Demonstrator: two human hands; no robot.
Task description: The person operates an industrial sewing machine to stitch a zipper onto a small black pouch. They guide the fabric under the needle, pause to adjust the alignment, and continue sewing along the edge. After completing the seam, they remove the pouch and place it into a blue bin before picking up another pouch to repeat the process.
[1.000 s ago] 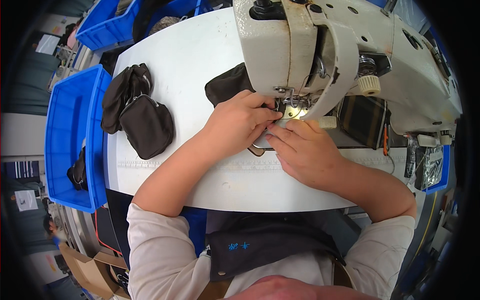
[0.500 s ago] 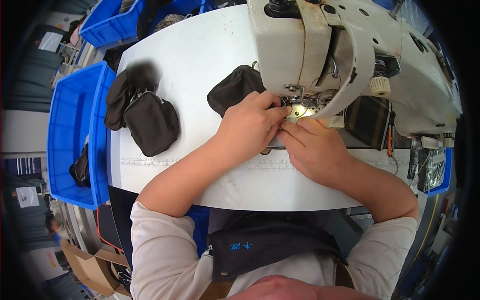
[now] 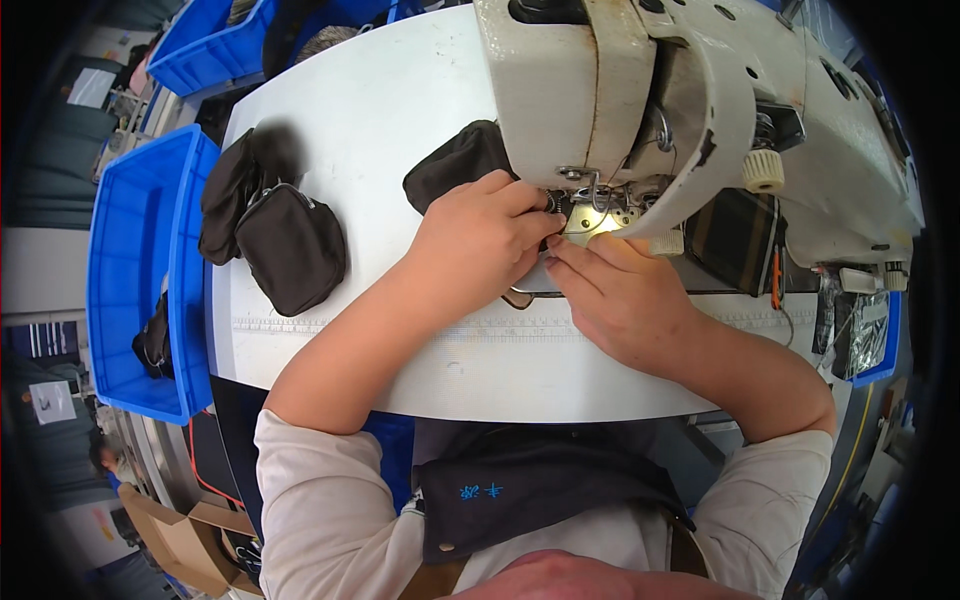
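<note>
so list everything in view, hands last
sewing machine: one, off-white, upper right
pouch beside machine: one, dark brown, table centre
left pouches: at least two, dark brown, table left
table: one, white, centre
ruler: one, pale, near table edge
bins: at least three, blue, left and right edges
striped panel: one, dark, table right
slim tool: one, orange, beside panel
packaging: count unclear, shiny dark, far right
box: one, brown, lower left
apron: one, dark, lower centre
left hand: one, bare, at stitching area
right hand: one, bare, beside left
</note>
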